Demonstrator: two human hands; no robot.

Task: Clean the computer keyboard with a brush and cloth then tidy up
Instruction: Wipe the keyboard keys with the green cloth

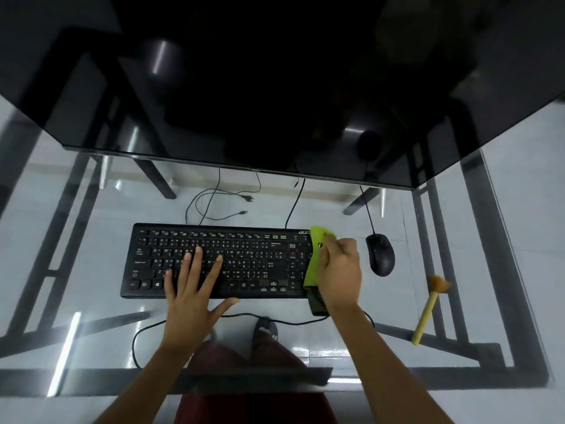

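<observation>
On a glass desk [91, 316], the left hand [191, 289] lies flat, fingers spread, on the keyboard [214, 261], while the right hand [337, 273] grips a green cloth [315, 264] at the keyboard's right end, a brush [428, 307] near the desk's right edge.

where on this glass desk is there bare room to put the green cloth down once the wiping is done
Bare glass lies left of the black keyboard, and along the front edge below it. A narrower patch sits between the black mouse and the wooden brush. The right hand with the green cloth crowds the keyboard's right end; the left hand rests on the keys.
</observation>
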